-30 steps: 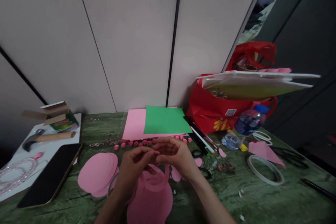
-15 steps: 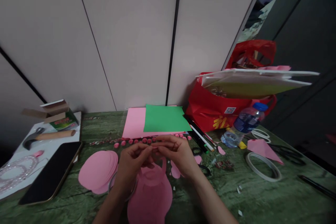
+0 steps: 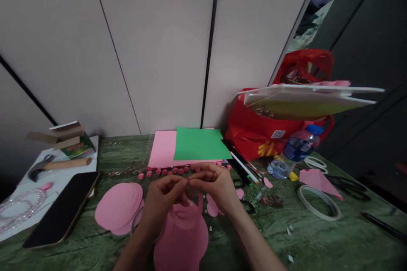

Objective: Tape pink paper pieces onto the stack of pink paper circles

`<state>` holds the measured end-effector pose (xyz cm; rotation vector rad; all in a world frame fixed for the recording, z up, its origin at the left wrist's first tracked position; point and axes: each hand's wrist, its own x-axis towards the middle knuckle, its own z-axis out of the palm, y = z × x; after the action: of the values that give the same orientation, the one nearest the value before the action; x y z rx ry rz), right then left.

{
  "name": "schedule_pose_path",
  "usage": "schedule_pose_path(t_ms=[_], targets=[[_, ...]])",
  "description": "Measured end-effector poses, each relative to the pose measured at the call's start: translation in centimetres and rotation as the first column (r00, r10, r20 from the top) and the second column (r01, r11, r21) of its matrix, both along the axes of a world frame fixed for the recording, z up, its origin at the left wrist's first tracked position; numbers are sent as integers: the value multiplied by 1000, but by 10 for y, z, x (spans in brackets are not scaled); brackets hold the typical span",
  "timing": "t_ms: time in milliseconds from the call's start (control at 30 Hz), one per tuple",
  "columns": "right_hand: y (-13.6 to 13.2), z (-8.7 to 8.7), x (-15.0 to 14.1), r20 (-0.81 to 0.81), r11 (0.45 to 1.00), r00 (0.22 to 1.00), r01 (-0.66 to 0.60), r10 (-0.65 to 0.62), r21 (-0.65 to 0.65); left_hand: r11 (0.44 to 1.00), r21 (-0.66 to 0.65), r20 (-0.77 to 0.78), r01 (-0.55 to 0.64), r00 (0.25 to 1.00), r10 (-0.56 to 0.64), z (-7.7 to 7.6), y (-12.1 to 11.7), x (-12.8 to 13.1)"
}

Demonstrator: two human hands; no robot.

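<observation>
My left hand point(image 3: 165, 197) and my right hand point(image 3: 213, 184) meet fingertip to fingertip over the table, both in a pinch. Whatever is between the fingertips is too small or too hidden to name. Just below them lies a pink paper cutout point(image 3: 182, 241) with a rounded body and a handle-like loop at its top. A tiny white speck shows near that loop. Left of my left wrist is a stack of rounded pink paper pieces point(image 3: 118, 205), with a roll of tape point(image 3: 136, 220) partly hidden behind the wrist. Small pink paper petals point(image 3: 212, 205) lie beside my right hand.
Behind my hands runs a row of small pink balls point(image 3: 164, 172), then green paper point(image 3: 202, 144) on pink sheets. A phone point(image 3: 62, 209) and hammer point(image 3: 60, 164) lie left. Rightward are a red bag point(image 3: 254, 131), water bottle point(image 3: 295, 152), tape roll point(image 3: 319, 202) and scissors point(image 3: 348, 187).
My fingertips have drawn closer together, the left hand shifting slightly right. The pink cutout's loop shows a little differently below them. Things on the table stay put.
</observation>
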<state>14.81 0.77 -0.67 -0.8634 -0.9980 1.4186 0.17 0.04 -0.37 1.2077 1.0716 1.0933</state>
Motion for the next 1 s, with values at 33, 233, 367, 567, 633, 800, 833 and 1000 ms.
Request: schedule_pose_path(t_ms=[33,233,367,567,633,800,833,1000], targets=[[0,0,0,9,1000,1000,8,-8,1,1000,-7,6,6,1000,-6,0,0,1],[1,0,-1,46,999,999,27,-28,23,1000,-16,12,10,1000,-10,5,-2,3],[1,-1,-1,71,999,997,17,-20,49,1000,-4,8,15,1000,-15,7,-3,3],[1,-2,1,139,997,990,6,-18,80,995,24,-27,100,995,-99,8,-5,2],[0,-1,2,159,996,987,-21,7,86,993,34,-39,113,993,-112,8,-5,2],[-2,4,2,212,993,976,-73,53,91,988,33,-66,151,987,-148,9,-6,1],[-3,5,3,221,992,973,-90,68,88,987,27,-67,161,985,-159,10,-6,1],[-3,5,5,273,974,945,-212,182,84,968,1,-66,252,966,-251,11,-8,0]])
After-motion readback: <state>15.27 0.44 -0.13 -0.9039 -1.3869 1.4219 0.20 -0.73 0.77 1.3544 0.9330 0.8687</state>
